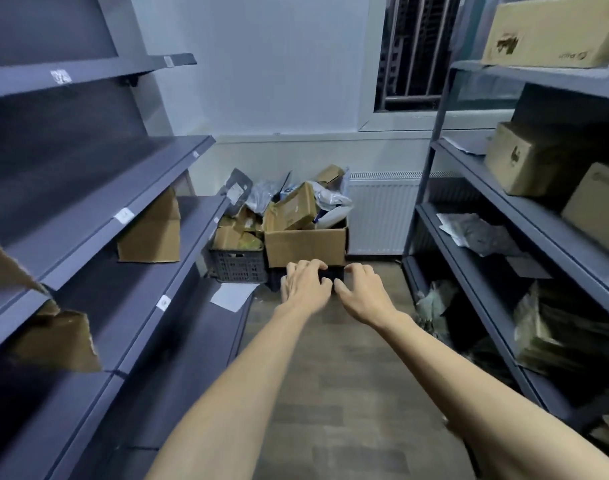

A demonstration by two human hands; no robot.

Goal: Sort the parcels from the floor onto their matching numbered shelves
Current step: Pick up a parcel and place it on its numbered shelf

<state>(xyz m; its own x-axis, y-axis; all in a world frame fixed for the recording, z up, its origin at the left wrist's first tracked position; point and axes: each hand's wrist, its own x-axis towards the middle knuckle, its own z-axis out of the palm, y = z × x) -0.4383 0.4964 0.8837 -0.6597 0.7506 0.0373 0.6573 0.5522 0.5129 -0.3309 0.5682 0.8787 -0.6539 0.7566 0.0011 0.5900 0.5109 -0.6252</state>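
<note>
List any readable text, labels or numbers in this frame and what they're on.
None can be read with certainty.
White tag on the upper left shelf edge: dark digits, blurred.
White tags on the lower left shelf edges: too small.
Top right cardboard box: upside-down printed logo, illegible.
Label on the box in the floor pile: blurred.
White sheet on the left bottom shelf: no print visible.

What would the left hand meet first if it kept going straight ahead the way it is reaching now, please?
Probably the large open cardboard box of parcels on the floor at the far wall: the left hand reaches towards its lower front. Depth is unclear, and something dark sits between both hands, so that may come first.
</note>
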